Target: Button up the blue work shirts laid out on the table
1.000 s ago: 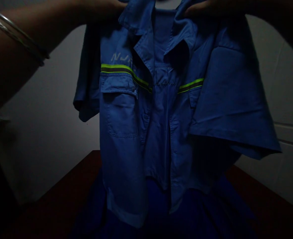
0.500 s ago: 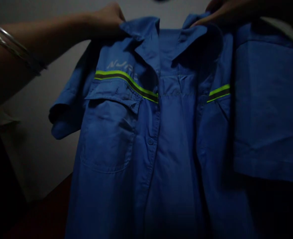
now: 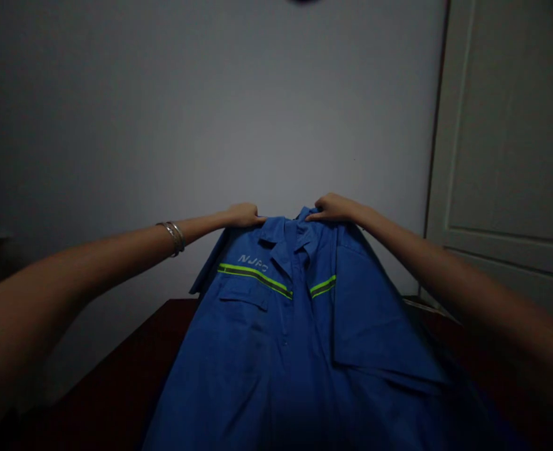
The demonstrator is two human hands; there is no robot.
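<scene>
Blue jacket (image 3: 238, 369) fills bottom ctr of frame, top end raised above dark red surface (image 3: 151, 335). Your L hand (image 3: 244, 215) pinches it just left of collar (image 3: 272, 229), R hand (image 3: 335, 207) pinches right side. Risk, imo: uneven pull cd skew the front; loose sleeve (image 3: 379, 313), lower right, might fold under if dropped fast.

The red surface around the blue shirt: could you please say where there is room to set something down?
The red surface shows a bare patch at left, between the blue shirt and the wall. At right, it is too dark to judge. The shirt crowds the middle, left hand and right hand holding it near the collar.
</scene>
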